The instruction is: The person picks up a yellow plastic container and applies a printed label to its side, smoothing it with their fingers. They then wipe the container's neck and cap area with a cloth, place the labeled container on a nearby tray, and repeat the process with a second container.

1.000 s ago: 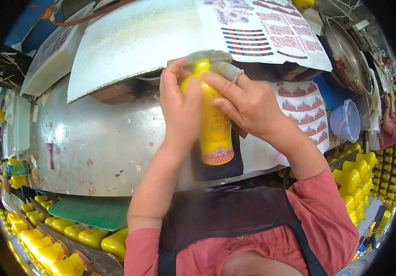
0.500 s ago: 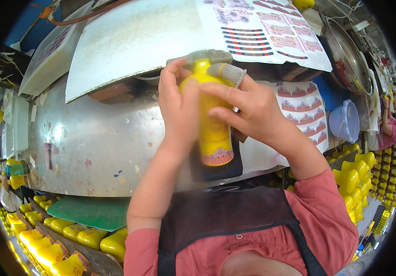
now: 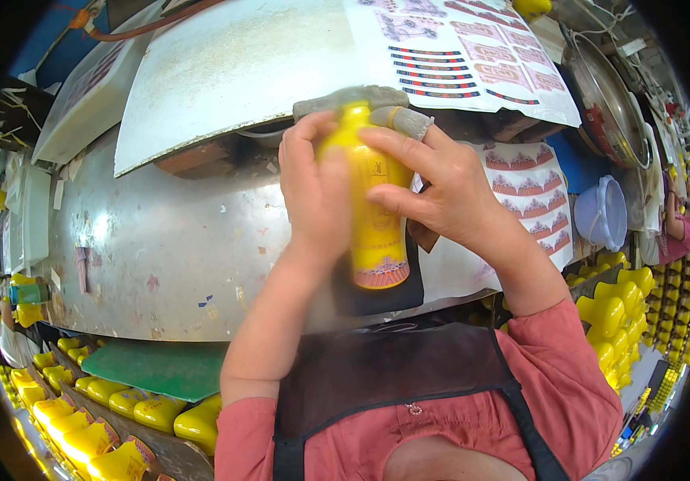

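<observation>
A yellow bottle (image 3: 378, 232) lies on a dark cloth (image 3: 385, 301) with its neck pointing away from me. A pink and purple decal band runs round its base, and dark printing shows on its body. My left hand (image 3: 313, 184) is against the bottle's left side, fingers curled near the shoulder and smeared by motion. From the right, my right hand (image 3: 449, 180) grips the bottle, thumb and a finger on its body. A grey knitted finger sleeve (image 3: 409, 122) covers one right finger. Just beyond the neck lies a grey folded rag (image 3: 337, 103).
Decal sheets (image 3: 473, 56) lie on a raised white board (image 3: 224, 80) and on the metal table (image 3: 152, 256) at right. A pale blue bucket (image 3: 601, 212) stands to the right. Yellow bottles (image 3: 160, 413) fill racks along both sides. A green board (image 3: 152, 373) lies at lower left.
The bottle has turned a little, so the printing on its body shows more clearly. My right fingers have shifted slightly on it; both hands stay on the bottle.
</observation>
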The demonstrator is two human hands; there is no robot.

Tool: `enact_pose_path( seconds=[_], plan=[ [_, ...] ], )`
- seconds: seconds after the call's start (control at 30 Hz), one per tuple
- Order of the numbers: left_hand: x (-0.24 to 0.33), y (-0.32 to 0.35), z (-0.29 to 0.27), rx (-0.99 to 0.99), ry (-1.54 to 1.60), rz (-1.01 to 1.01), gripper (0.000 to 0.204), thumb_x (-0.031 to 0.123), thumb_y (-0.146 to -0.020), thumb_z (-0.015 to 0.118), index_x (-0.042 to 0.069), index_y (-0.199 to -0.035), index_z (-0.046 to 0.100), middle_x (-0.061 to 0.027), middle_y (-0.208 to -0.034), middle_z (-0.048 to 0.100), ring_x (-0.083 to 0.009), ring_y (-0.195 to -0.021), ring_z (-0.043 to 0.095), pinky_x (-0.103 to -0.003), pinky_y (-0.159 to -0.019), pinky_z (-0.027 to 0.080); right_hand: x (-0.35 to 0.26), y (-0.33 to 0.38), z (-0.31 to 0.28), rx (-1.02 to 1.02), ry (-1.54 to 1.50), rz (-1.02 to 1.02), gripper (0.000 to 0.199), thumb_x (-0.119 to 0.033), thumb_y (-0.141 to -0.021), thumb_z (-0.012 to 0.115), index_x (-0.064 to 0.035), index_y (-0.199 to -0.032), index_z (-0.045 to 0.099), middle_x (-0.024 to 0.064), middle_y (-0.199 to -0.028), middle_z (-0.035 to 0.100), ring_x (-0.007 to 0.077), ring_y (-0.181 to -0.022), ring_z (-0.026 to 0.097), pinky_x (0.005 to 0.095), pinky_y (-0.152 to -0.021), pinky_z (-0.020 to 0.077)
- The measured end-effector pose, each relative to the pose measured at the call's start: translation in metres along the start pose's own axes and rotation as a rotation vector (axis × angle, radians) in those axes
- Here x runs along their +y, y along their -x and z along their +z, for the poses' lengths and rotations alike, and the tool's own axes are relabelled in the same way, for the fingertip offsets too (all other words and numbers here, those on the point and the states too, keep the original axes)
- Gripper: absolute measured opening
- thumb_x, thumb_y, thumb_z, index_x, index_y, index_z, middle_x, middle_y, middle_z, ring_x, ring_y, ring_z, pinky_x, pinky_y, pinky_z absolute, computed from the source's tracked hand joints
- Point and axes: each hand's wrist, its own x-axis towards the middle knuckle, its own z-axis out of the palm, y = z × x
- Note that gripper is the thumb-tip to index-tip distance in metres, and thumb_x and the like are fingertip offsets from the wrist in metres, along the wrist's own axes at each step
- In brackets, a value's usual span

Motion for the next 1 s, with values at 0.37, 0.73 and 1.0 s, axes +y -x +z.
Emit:
enact_pose_path(
  seconds=[0.37, 0.73, 1.0],
  plan=[
    [0.007, -0.011, 0.004, 0.027, 0.144, -0.146, 0.031, 0.013, -0.096, 0.055, -0.001, -0.124, 0.056, -0.0101, -0.107, 0.060, -0.0181, -0.101, 0.058, -0.034, -0.094, 0.048, 0.008, -0.028, -0.046, 0.079, -0.854, 0.725, 0.024, -0.027, -0.103, 0.062, -0.0051, -0.109, 0.071, -0.0007, -0.081, 0.066, 0.0050, -0.069, 0.061, 0.0202, -0.060, 0.0480],
    [0.011, -0.004, 0.004, 0.078, 0.562, -0.280, 0.022, 0.015, -0.109, 0.044, 0.002, -0.122, 0.056, -0.0043, -0.111, 0.060, -0.0109, -0.103, 0.055, -0.026, -0.094, 0.045, -0.020, -0.062, -0.034, -0.012, 0.058, -0.243, 0.025, -0.002, -0.086, 0.074, -0.0043, -0.111, 0.070, 0.0122, -0.097, 0.072, 0.0243, -0.082, 0.072, 0.0308, -0.074, 0.0569],
    [0.007, -0.003, -0.004, 0.062, 0.798, -0.346, 0.031, 0.018, -0.111, 0.039, 0.000, -0.127, 0.057, -0.0118, -0.120, 0.063, -0.0195, -0.114, 0.059, -0.034, -0.105, 0.045, -0.024, -0.016, -0.022, 0.224, 0.392, -0.557, 0.028, -0.010, -0.077, 0.075, -0.0140, -0.105, 0.074, 0.0048, -0.079, 0.062, 0.0223, -0.069, 0.064, 0.0339, -0.057, 0.0523]
  ],
)
